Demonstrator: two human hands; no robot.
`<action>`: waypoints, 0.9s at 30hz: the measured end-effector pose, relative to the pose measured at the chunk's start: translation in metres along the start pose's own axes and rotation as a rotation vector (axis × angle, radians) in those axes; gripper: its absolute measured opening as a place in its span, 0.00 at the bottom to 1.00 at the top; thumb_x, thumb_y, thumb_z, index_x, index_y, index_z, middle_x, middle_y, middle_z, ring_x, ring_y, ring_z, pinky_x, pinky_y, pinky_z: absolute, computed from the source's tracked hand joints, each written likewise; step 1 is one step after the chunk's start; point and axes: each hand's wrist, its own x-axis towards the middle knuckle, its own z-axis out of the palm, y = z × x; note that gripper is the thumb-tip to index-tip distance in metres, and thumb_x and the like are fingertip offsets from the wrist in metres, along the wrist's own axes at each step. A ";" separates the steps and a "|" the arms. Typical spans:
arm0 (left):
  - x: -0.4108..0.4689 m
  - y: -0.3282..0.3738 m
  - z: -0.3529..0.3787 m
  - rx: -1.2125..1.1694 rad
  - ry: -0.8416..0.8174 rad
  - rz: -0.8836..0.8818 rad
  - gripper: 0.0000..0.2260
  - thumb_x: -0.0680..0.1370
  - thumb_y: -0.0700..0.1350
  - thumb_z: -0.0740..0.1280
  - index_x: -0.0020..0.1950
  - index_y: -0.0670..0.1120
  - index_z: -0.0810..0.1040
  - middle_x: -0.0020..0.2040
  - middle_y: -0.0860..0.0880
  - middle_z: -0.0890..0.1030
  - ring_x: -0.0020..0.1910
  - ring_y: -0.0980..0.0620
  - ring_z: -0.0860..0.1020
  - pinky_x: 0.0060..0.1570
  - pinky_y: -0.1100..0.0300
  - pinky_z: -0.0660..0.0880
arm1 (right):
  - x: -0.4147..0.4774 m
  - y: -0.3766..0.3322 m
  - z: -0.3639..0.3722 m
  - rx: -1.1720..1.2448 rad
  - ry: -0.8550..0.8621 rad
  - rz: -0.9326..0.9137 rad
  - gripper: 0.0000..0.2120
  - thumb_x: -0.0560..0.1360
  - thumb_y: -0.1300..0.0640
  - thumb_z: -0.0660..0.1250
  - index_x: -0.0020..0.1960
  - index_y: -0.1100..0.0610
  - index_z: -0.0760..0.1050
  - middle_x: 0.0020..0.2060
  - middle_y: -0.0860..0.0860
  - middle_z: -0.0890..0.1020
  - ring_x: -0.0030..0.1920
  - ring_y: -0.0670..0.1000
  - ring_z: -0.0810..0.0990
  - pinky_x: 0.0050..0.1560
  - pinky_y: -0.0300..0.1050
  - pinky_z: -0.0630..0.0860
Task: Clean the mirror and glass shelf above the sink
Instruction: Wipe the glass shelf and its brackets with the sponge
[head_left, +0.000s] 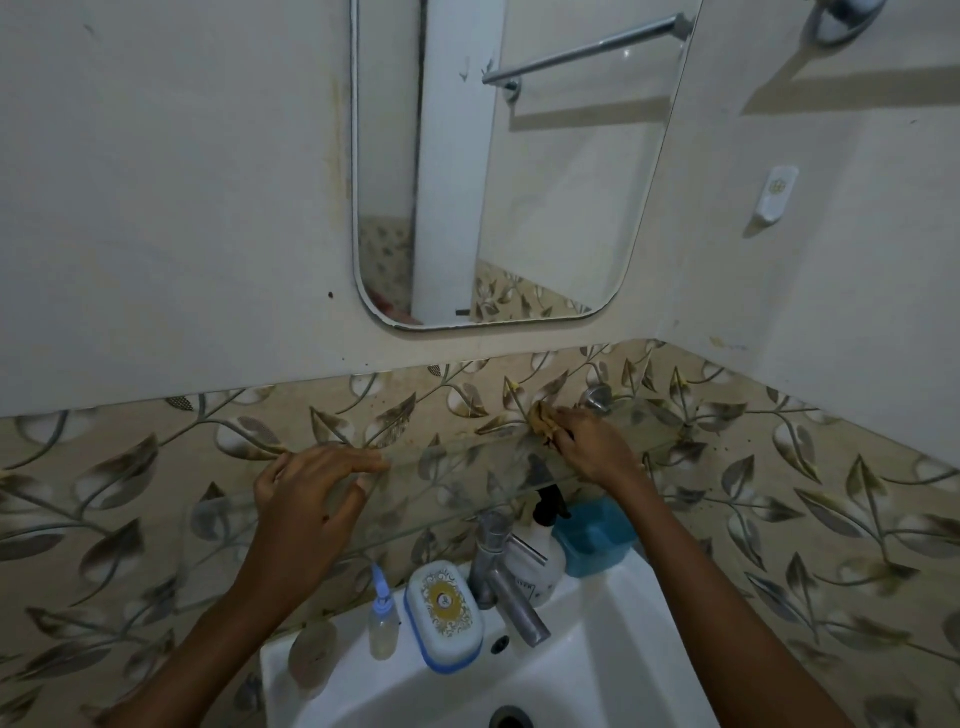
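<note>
A rounded mirror (519, 171) hangs on the pale wall above a clear glass shelf (457, 467) that runs across the leaf-patterned tiles. My left hand (311, 488) grips the shelf's front edge, fingers on top and thumb beneath. My right hand (592, 441) presses a small yellowish cloth (543, 418) onto the shelf near its back right part, close to a chrome bracket (597, 397). Most of the cloth is hidden under my fingers.
Below the shelf is a white sink (623, 649) with a chrome tap (506, 582). On its rim stand a small clear bottle (383, 618), a white and blue soap box (444, 616), a white spray bottle (543, 551) and a blue container (597, 540). A white wall hook (776, 200) sits right.
</note>
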 end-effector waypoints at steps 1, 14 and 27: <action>0.000 0.000 0.000 -0.002 -0.002 -0.003 0.13 0.71 0.46 0.59 0.48 0.52 0.82 0.51 0.58 0.78 0.56 0.56 0.72 0.62 0.53 0.54 | 0.000 0.001 0.002 0.023 0.009 -0.008 0.19 0.79 0.57 0.55 0.69 0.55 0.69 0.59 0.60 0.79 0.56 0.61 0.77 0.53 0.53 0.76; 0.009 0.006 -0.003 0.015 -0.024 0.025 0.14 0.71 0.50 0.58 0.48 0.53 0.81 0.50 0.59 0.78 0.55 0.53 0.73 0.62 0.49 0.56 | 0.005 0.025 -0.004 0.184 0.128 0.106 0.18 0.76 0.65 0.58 0.63 0.55 0.76 0.56 0.60 0.82 0.53 0.60 0.80 0.49 0.49 0.76; 0.007 0.005 -0.011 -0.078 -0.090 0.019 0.16 0.70 0.57 0.53 0.48 0.57 0.79 0.51 0.56 0.81 0.58 0.49 0.76 0.63 0.35 0.63 | 0.001 0.064 -0.013 0.112 0.327 0.283 0.13 0.74 0.68 0.60 0.52 0.64 0.81 0.48 0.64 0.83 0.47 0.62 0.81 0.48 0.53 0.79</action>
